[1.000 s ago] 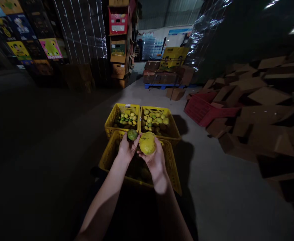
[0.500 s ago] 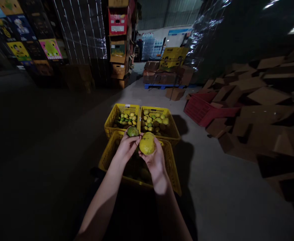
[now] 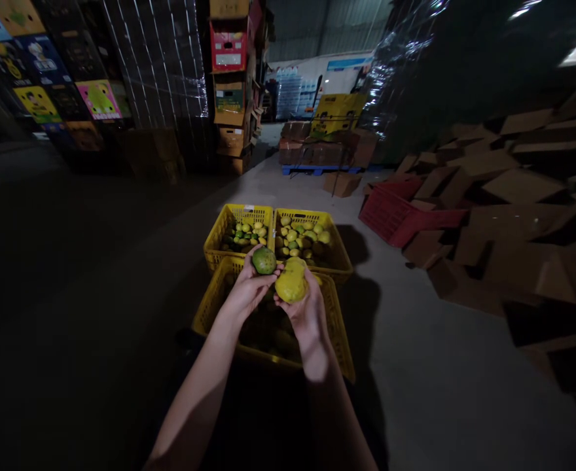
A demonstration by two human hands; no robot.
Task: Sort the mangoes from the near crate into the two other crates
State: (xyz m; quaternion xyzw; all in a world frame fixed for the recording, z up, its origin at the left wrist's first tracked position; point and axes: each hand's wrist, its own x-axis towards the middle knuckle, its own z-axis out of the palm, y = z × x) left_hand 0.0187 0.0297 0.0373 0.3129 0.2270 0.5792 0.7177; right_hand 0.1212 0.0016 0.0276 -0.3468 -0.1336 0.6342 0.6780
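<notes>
And to the right of the yellow crates — open floor, room for a hand to pass low, until the heap of cardboard and the red crate block the way; straight ahead, the two fruit-filled crates stand side by side — barely a gap between their walls!

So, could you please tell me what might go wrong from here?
The left hand and right hand each hold one fruit above the near crate, so a slip could bruise the green fruit or the yellow fruit. The dim light might also hide blemishes.
</notes>
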